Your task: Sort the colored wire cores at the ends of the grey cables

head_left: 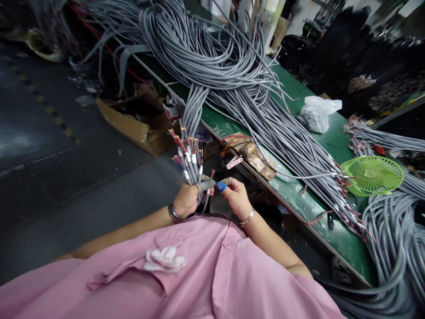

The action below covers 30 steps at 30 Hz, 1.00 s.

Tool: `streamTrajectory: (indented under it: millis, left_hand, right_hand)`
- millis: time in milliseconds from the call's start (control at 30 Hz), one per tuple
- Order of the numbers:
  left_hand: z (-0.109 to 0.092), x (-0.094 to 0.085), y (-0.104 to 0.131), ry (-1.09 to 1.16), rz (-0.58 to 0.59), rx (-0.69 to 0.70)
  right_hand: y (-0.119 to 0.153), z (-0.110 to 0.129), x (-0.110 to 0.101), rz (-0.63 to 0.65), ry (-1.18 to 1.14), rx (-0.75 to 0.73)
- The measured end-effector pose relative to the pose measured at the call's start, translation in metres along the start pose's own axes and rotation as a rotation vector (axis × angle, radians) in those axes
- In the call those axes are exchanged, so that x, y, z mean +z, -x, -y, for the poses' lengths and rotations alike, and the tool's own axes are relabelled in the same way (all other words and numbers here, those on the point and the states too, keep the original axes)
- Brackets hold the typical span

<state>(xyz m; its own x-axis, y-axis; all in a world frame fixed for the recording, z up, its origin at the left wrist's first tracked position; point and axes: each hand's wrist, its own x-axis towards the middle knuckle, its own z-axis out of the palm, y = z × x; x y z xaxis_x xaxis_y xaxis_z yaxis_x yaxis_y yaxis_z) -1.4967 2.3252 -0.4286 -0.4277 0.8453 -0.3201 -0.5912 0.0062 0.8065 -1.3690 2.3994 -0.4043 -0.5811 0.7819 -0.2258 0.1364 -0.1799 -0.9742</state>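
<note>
My left hand [186,200] is closed around a bundle of grey cables [191,170]. Their stripped ends point away from me, with white bands and coloured inner wires [186,144] fanning out. Wrappings cover some of my fingertips, grey on the left and blue and grey on the right. My right hand [237,197] pinches the thin coloured wires at one cable's end, close to the left thumb. The exact wires between the right fingertips are too small to make out.
A green table [345,239] runs diagonally on the right, bearing a large heap of grey cables [199,48]. On it are a green fan [372,175], a white plastic bag [318,114] and a pink clip [234,162]. A cardboard box [133,126] stands on the floor to the left.
</note>
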Motion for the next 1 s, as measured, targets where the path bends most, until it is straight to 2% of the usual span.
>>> streamTrajectory:
  millis: [200, 400, 667, 1000]
  left_hand:
    - [0.000, 0.000, 0.001, 0.006, 0.017, -0.019]
    - [0.001, 0.003, 0.005, -0.085, 0.037, -0.013]
    - [0.003, 0.002, 0.005, -0.110, 0.015, -0.015]
    - [0.005, 0.000, 0.004, -0.041, -0.052, -0.017]
  right_hand:
    - [0.004, 0.003, -0.004, 0.047, 0.000, -0.008]
    - [-0.004, 0.016, -0.001, 0.063, -0.011, -0.030]
    - [-0.005, 0.005, 0.005, -0.024, -0.108, 0.077]
    - [-0.003, -0.002, 0.007, -0.097, -0.158, 0.056]
